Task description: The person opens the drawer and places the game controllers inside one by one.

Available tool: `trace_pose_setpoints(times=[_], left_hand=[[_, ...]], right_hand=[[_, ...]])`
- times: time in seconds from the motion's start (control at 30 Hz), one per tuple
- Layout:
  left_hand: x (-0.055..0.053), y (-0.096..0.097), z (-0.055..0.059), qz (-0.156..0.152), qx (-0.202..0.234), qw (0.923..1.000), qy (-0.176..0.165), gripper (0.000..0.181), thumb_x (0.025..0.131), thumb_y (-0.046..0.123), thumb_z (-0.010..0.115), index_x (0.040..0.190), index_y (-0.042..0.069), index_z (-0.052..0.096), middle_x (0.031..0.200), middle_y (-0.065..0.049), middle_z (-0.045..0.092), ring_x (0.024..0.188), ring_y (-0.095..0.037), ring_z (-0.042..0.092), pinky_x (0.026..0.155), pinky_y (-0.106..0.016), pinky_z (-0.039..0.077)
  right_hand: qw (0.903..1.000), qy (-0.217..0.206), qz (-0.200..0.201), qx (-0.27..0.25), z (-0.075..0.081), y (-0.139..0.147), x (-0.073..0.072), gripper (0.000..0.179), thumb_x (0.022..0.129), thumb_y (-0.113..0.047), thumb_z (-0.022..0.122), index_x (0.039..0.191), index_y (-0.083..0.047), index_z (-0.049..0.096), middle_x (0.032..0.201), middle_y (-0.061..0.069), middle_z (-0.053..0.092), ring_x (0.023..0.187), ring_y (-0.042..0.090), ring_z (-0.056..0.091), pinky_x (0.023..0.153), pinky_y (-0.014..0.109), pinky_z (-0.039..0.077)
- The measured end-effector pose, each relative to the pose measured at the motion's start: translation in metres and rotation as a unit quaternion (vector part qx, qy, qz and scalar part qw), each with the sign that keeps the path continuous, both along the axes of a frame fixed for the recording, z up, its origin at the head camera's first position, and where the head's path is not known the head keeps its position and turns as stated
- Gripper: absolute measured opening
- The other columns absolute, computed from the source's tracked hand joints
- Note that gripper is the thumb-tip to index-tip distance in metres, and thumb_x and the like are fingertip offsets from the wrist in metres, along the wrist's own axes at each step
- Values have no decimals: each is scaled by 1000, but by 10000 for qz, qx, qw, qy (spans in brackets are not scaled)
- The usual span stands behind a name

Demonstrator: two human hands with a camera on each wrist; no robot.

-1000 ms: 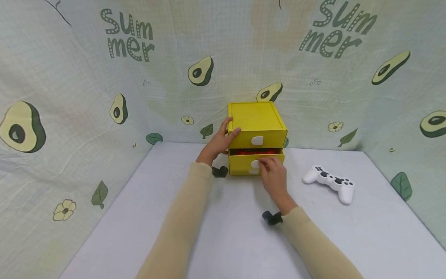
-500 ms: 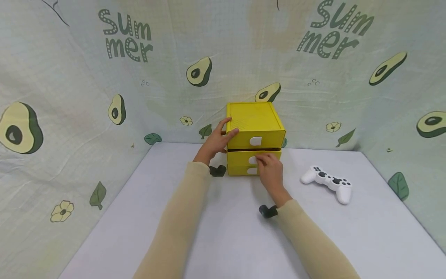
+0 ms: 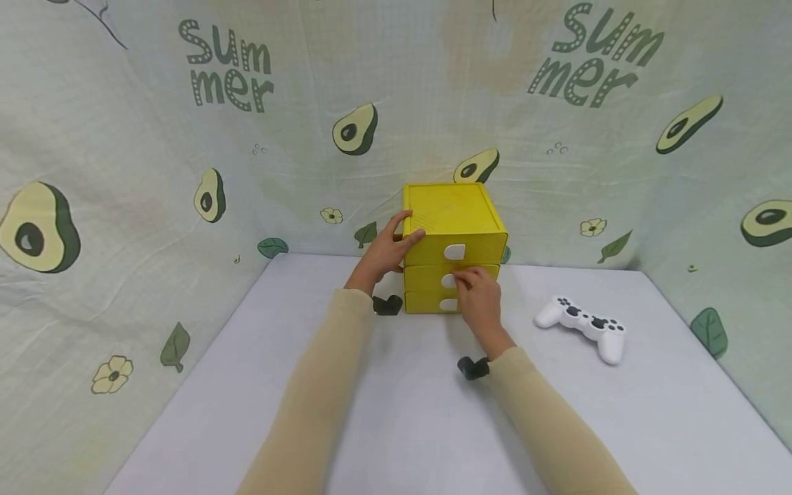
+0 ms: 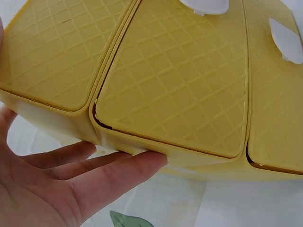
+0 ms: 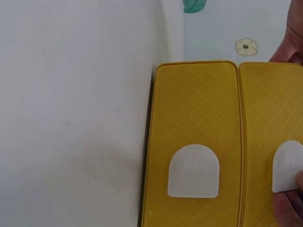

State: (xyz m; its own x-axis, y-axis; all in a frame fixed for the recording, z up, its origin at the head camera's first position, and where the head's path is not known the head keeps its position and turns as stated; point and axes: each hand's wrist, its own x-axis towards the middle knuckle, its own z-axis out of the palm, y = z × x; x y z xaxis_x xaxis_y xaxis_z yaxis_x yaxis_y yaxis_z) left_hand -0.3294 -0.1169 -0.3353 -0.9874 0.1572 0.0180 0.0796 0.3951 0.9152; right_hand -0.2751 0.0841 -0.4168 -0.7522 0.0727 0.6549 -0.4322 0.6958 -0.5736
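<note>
Though it gaped, the middle drawer (image 3: 423,278) is closed.

White controller (image 3: 584,320) lies on the table's (image 3: 408,426) right half. Printed cloth (image 3: 408,89) hangs behind the table and along both sides.

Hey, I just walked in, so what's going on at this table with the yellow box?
A person has both hands on the yellow box, which stands near the back of the white table. The left hand rests its fingers against the box's left side. The right hand pinches the white handle of the middle drawer. That drawer, the top drawer and the bottom drawer all look shut or nearly so. A white controller lies to the right, untouched.
</note>
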Motion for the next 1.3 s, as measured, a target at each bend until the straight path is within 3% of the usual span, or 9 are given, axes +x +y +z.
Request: trace_pose_setpoints(times=[0.27,0.63,0.93,1.13,1.3], left_hand=[[1,1,0,27,-41,10000,-29,81,71,78,60,142,60,23,154,-9,37,132,-32,49,77,-50,58],[4,3,0,109,45,9999,-86,78,73,78,60,140,63,22,155,-7,36,131,-32,49,82,-54,56],[4,7,1,229,-70,9997,-69,79,69,81,59,137,66,22,154,-7,37,129,-33,51,83,-52,56],[4,7,-1,288,-143,9995,-32,80,69,82,57,138,66,22,154,-8,38,127,-33,52,81,-50,57],[4,7,-2,314,-181,9993,6,80,69,82,57,138,66,21,154,-9,38,127,-33,52,82,-50,57]], right_hand=[[9999,-112,-49,-22,0,0,-2,14,90,-10,69,97,-1,76,94,14,66,89,30,63,82,42,55],[9965,-599,90,-569,0,2,-2,14,92,-13,67,99,-4,74,99,11,69,92,27,67,81,40,58],[9834,-1315,14,-1252,-3,8,-1,19,93,-24,66,105,-9,71,102,9,72,96,25,67,86,39,57],[9719,-1904,-126,-1380,-15,14,3,21,93,-25,66,106,-9,71,102,10,71,94,25,63,86,39,55],[9694,-1997,-108,-1424,-25,17,2,20,91,-24,68,103,-8,73,99,10,73,92,25,64,84,40,54]])
